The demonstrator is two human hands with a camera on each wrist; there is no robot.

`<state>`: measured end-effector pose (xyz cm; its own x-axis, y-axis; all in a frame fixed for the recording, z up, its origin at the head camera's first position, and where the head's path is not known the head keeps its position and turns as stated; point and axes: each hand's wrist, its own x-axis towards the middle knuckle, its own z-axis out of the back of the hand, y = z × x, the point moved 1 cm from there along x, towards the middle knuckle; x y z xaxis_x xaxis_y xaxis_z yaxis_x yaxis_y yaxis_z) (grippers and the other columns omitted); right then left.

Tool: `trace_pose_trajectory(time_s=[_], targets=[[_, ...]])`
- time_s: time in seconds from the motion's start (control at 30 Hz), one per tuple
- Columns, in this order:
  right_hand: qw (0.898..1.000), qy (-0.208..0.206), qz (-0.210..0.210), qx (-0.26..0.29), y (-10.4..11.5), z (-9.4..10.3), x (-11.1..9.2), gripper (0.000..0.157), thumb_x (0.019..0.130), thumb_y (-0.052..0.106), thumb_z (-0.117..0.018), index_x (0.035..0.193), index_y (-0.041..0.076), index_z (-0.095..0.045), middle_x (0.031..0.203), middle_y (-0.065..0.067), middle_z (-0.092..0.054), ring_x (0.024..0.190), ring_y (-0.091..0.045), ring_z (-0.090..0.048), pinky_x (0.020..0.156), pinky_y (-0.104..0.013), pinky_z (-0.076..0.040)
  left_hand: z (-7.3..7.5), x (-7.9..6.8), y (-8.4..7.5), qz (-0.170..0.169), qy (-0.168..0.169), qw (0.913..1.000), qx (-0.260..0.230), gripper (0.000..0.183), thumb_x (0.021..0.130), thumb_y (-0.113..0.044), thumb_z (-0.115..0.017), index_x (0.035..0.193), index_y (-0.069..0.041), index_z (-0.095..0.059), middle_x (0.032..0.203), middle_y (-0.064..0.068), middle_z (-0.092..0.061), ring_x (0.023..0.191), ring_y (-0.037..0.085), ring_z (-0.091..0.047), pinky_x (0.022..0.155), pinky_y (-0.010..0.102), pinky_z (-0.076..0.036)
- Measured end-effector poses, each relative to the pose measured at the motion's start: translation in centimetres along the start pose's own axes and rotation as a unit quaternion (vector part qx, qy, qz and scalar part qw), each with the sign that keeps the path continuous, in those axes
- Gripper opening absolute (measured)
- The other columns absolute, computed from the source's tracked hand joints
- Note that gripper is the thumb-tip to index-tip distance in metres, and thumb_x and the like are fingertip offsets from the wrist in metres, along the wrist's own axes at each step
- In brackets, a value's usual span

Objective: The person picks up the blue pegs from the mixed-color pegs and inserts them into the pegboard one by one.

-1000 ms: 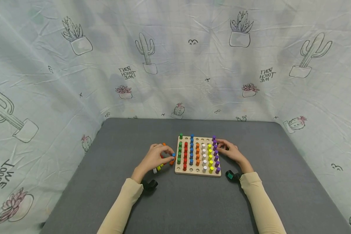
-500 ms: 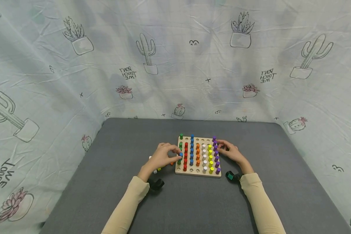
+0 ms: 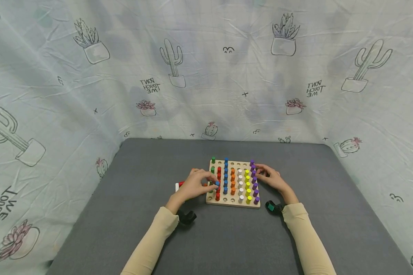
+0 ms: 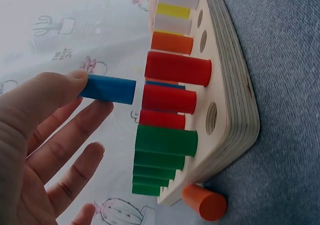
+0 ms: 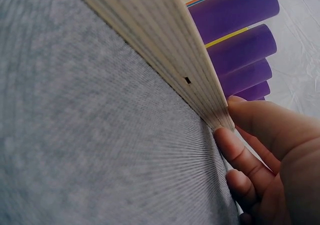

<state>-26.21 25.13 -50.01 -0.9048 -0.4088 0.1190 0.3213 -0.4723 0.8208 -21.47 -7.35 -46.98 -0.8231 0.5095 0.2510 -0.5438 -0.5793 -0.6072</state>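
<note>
My left hand (image 3: 194,186) pinches a blue peg (image 4: 107,88) between thumb and fingertips. It holds the peg in the air above the left part of a wooden pegboard (image 3: 234,204), near the red pegs (image 4: 172,69) and green pegs (image 4: 167,141). In the left wrist view the blue peg lies apart from the standing ones. At the board's right edge, my right hand (image 3: 271,178) grips the side, thumb at the top edge and a fingertip lower down. Purple pegs (image 5: 242,46) stand in the column beside that hand.
Columns of blue, orange, white and yellow pegs (image 3: 247,185) also stand in the board. An orange peg (image 4: 205,202) lies loose by its left side. A white peg (image 3: 177,187) and a red peg (image 3: 181,183) lie partly behind the left hand. Grey cloth (image 3: 213,236) covers the table.
My left hand has carried the blue peg rightward from the loose pegs to over the board's left columns. The right hand has stayed at the board's edge.
</note>
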Motion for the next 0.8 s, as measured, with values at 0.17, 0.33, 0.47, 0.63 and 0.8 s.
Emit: trace_pose_trajectory(time_s=[0.17, 0.33, 0.47, 0.63, 0.8], targets=[[1.0, 0.002, -0.003, 0.003, 0.0, 0.0, 0.0, 0.043, 0.092, 0.01, -0.057, 0.131, -0.005, -0.046, 0.106, -0.023, -0.058, 0.076, -0.018, -0.045, 0.067, -0.027, -0.034, -0.2, 0.2, -0.5, -0.005, 0.012, 0.9998, -0.014, 0.015, 0.082, -0.032, -0.071, 0.094, -0.024, -0.066, 0.091, -0.005, -0.066, 0.09, 0.022, -0.057, 0.102, 0.05, -0.024], [1.0, 0.003, -0.001, 0.003, 0.0, 0.0, 0.0, 0.043, 0.092, 0.009, -0.057, 0.131, -0.006, -0.046, 0.107, -0.024, -0.057, 0.076, -0.018, -0.045, 0.067, -0.027, -0.034, -0.7, 0.5, -0.6, -0.021, 0.027, 0.9993, -0.014, 0.02, 0.082, -0.034, -0.07, 0.098, -0.023, -0.066, 0.092, -0.007, -0.068, 0.092, 0.018, -0.058, 0.102, 0.047, -0.025], [1.0, -0.005, 0.016, -0.001, 0.1, -0.1, 0.0, 0.042, 0.091, 0.006, -0.057, 0.129, -0.008, -0.047, 0.103, -0.024, -0.058, 0.072, -0.017, -0.045, 0.064, -0.025, -0.034, -1.2, 0.5, -0.7, -0.027, 0.041, 0.9987, -0.017, 0.019, 0.083, -0.032, -0.07, 0.097, -0.021, -0.066, 0.088, -0.007, -0.067, 0.09, 0.017, -0.058, 0.102, 0.046, -0.025], [0.999, -0.006, 0.031, 0.007, 0.0, -0.1, 0.0, 0.041, 0.09, 0.004, -0.057, 0.128, -0.01, -0.047, 0.102, -0.026, -0.058, 0.071, -0.018, -0.047, 0.063, -0.024, -0.036, -1.7, 0.6, -0.9, -0.038, 0.053, 0.9979, 0.004, 0.018, 0.083, -0.03, -0.07, 0.097, -0.021, -0.067, 0.086, -0.014, -0.065, 0.088, 0.014, -0.057, 0.1, 0.046, -0.027], [1.0, 0.005, 0.023, 0.009, -0.2, 0.0, 0.0, 0.042, 0.092, 0.006, -0.056, 0.13, -0.008, -0.046, 0.104, -0.025, -0.057, 0.074, -0.019, -0.048, 0.065, -0.025, -0.037, -2.2, 0.5, -0.6, -0.048, 0.067, 0.9964, 0.02, 0.018, 0.084, -0.033, -0.068, 0.098, -0.022, -0.067, 0.089, -0.017, -0.063, 0.088, 0.013, -0.054, 0.1, 0.047, -0.026]])
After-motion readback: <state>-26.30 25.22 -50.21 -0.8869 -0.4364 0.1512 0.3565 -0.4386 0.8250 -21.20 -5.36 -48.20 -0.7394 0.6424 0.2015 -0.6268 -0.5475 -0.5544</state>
